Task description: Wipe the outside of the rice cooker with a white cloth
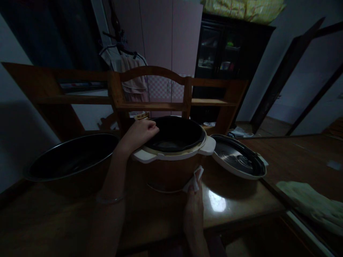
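An electric cooker [171, 166] with a brown body, a white collar and side handles stands uncovered on the table, its dark inside showing. My left hand [142, 132] is closed at the left part of its rim, with the fingertips hidden. Low by the cooker's right front side, my right hand [194, 207] pinches a white cloth or tissue [197, 175], which touches the body. To the right lies the cooker's round lid [235, 159], its metal underside facing up. A wide dark inner pot [72, 157] sits to the left, beside my left forearm.
A wooden shelf rail [152, 106] runs along the back of the table [241, 200]. Pale green cloth [308, 200] lies at the right. Behind are a pink wardrobe [158, 39], hanging clothes [131, 71] and a dark cabinet [246, 53]. The room is dim.
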Demonstrator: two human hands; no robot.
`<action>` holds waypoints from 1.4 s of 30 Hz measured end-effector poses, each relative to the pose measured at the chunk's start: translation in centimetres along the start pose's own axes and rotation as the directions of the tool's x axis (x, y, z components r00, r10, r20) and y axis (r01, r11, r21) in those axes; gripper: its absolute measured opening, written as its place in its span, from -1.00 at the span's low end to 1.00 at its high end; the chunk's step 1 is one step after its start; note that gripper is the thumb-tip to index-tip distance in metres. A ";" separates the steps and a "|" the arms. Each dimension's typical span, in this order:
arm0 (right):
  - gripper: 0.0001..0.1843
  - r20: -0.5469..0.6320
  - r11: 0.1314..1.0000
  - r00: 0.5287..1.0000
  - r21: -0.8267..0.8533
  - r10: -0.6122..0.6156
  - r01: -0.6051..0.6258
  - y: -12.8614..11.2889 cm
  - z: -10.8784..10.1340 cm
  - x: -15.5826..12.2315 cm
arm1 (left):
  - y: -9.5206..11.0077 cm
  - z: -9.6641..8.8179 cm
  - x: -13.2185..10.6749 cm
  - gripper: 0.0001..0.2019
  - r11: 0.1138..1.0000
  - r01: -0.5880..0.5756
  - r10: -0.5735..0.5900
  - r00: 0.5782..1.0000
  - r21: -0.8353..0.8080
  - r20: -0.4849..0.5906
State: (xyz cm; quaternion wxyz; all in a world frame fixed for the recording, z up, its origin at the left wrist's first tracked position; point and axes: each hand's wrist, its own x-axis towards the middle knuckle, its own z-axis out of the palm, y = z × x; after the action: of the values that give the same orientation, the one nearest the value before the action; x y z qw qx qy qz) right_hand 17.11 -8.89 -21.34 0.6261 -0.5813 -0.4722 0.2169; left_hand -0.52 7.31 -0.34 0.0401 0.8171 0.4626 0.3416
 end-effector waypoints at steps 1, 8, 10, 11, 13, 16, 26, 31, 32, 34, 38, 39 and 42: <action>-0.31 0.001 1.000 1.000 -0.005 -0.003 0.003 0.0 0.0 0.0 | 0.0 0.0 0.0 -0.65 1.000 -0.006 0.006 1.000 -0.002 -0.002; -0.31 0.013 1.000 1.000 -0.005 0.012 -0.012 0.3 -0.2 0.1 | -0.1 0.1 0.0 -0.65 1.000 -0.014 0.014 1.000 -0.004 -0.013; -0.30 0.018 1.000 1.000 -0.005 0.016 -0.016 0.3 -0.2 0.2 | 0.0 0.0 0.1 -0.66 1.000 -0.011 0.011 1.000 -0.003 -0.007; -0.29 0.021 1.000 1.000 -0.005 0.018 -0.018 0.3 -0.2 0.3 | 0.1 0.0 0.0 -0.66 1.000 -0.007 0.007 1.000 -0.003 -0.005; -0.29 0.026 1.000 0.999 0.001 0.022 -0.022 0.3 -0.2 0.3 | 0.2 0.0 0.0 -0.66 1.000 0.001 -0.001 1.000 -0.002 -0.007; -0.29 0.025 0.996 0.998 0.067 0.050 -0.052 0.0 -0.1 0.3 | 0.1 0.0 0.0 -0.65 1.000 0.004 -0.004 1.000 0.000 -0.010; -0.29 0.037 0.987 0.998 0.148 0.055 -0.060 -1.5 0.0 0.4 | -0.1 0.0 0.1 -0.66 1.000 0.003 -0.003 1.000 0.011 -0.008; -0.33 0.030 0.996 0.999 0.085 0.017 -0.020 -2.2 0.3 -0.4 | -0.4 0.1 0.1 -0.66 1.000 -0.006 0.006 1.000 0.011 -0.003; -0.33 0.025 0.997 1.000 0.074 0.010 -0.012 -2.5 0.4 -0.6 | -0.5 0.1 0.1 -0.66 1.000 -0.015 0.015 1.000 0.010 -0.006; -0.33 0.014 0.998 1.000 0.062 -0.003 0.002 -3.0 0.7 -0.9 | -0.6 0.2 0.1 -0.66 1.000 -0.024 0.024 1.000 0.012 -0.010; -0.32 0.037 0.997 0.999 0.073 -0.024 0.021 -3.9 1.6 -1.2 | -0.6 0.3 0.1 -0.66 1.000 -0.016 0.017 1.000 0.019 -0.015; -0.32 0.048 0.996 0.999 0.088 -0.027 0.023 -4.1 1.8 -1.3 | -0.5 0.2 0.1 -0.66 1.000 -0.015 0.016 1.000 0.016 -0.015; -0.32 0.054 0.990 0.998 0.137 -0.032 0.024 -4.5 2.5 -1.4 | -0.4 0.2 0.1 -0.66 1.000 -0.020 0.020 1.000 0.005 -0.016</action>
State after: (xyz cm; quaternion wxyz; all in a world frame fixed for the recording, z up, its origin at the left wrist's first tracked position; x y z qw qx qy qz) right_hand 13.15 -9.79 -17.88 0.6538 -0.5242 -0.4820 0.2561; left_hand -0.71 7.67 -0.58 0.0310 0.8190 0.4555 0.3474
